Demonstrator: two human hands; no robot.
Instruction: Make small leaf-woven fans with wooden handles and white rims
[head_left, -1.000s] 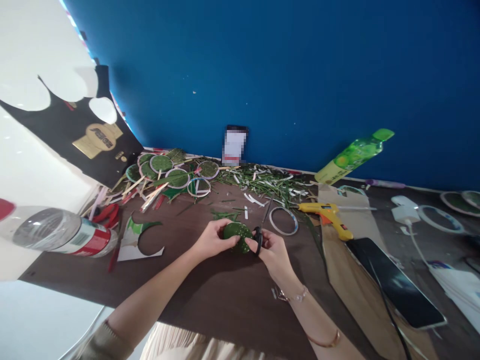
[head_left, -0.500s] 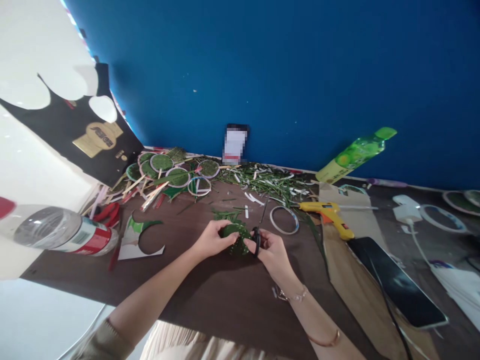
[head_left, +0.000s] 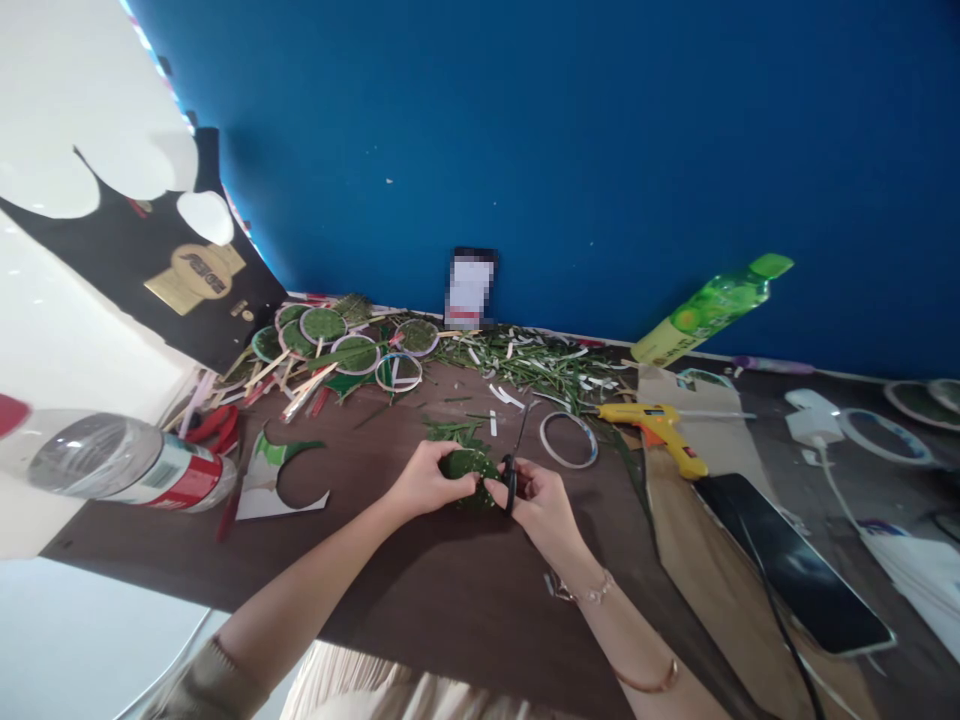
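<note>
Head view, looking down at the brown counter [head_left: 450, 600] against a blue wall [head_left: 562, 150].

Left hand [head_left: 424, 483] – fingers pinched on the near-left edge of a green disc [head_left: 466, 466], held just above the counter at centre, between both hands. Right hand [head_left: 536, 500] – fingers threaded through the black handles of the scissors [head_left: 511, 470] and clenched on them. The blades point up and away from me, along the disc's right edge. I cannot tell whether the blades are parted or closed.

Around the hands:
- A tape ring [head_left: 568, 440] lies flat just right of the scissors' tips.
- A yellow glue gun [head_left: 656, 428] lies beyond the ring, on a strip of brown card [head_left: 690, 560].
- A dark phone [head_left: 795, 565] with a cable across it, near the right edge.
- A green bottle [head_left: 709, 312] on its side by the wall.
- Cut leaf strips [head_left: 540, 365] scattered behind the hands, along the wall.
- A heap of finished discs [head_left: 337, 345] with sticks, far left.
- A card offcut [head_left: 281, 480] with a round hole, left of the left hand.
- A clear water bottle [head_left: 112, 462] lying at the far left edge.
</note>
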